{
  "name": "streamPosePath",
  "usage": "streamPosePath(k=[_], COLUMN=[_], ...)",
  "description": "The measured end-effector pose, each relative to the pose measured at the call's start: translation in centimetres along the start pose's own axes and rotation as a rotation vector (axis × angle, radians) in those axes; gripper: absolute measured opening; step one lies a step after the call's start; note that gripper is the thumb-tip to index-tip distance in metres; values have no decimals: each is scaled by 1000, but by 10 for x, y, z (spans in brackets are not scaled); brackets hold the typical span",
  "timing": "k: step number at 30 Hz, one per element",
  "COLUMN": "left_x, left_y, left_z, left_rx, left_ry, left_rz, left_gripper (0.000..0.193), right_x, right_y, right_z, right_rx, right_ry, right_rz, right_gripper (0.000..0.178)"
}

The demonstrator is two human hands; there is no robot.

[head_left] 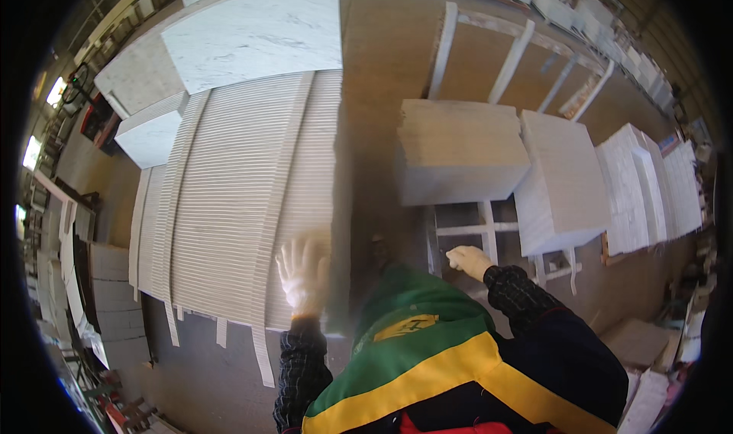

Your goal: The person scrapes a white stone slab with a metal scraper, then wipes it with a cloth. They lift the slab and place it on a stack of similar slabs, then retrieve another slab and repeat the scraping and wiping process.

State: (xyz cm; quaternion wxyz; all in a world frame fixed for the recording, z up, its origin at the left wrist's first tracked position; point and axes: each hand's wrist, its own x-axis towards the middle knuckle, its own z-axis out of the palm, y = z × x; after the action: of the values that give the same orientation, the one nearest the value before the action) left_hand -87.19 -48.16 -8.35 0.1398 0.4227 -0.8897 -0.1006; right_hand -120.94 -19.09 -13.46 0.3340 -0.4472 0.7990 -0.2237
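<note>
My left hand (303, 274), in a white work glove, is open with its fingers spread. It is over the near right part of a large row of thin pale slabs (229, 182) packed edge to edge; whether it touches them I cannot tell. Long light strips (289, 155) lie across the slab edges, one of them beside this hand. My right hand (469, 262), also gloved, is in front of my body on the right, its fingers curled closed. Anything inside that grip is too small or hidden to make out. A light pallet frame (487, 226) is just beyond it.
Blocks of stacked pale stone (462, 148) stand on the right, with another stack (563, 178) beside them. Upright posts of a rack (510, 61) rise behind. A grey-veined white slab (256, 29) is at the far left. Brown floor (374, 67) runs between the stacks.
</note>
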Motion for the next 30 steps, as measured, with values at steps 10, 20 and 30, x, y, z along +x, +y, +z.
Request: streamPosePath(k=[10, 20, 30], left_x=[-3, -1, -2], left_y=[-9, -8, -16], left_z=[9, 9, 11], left_rx=[136, 91, 60], left_ry=[20, 30, 59], left_rz=[63, 60, 42], left_gripper=[58, 57, 55], right_x=[-223, -226, -204], right_y=[91, 73, 105], right_z=[28, 42, -13], right_rx=[589, 504, 499], right_ry=[303, 280, 238], right_rz=[862, 825, 822], right_gripper=[29, 41, 39])
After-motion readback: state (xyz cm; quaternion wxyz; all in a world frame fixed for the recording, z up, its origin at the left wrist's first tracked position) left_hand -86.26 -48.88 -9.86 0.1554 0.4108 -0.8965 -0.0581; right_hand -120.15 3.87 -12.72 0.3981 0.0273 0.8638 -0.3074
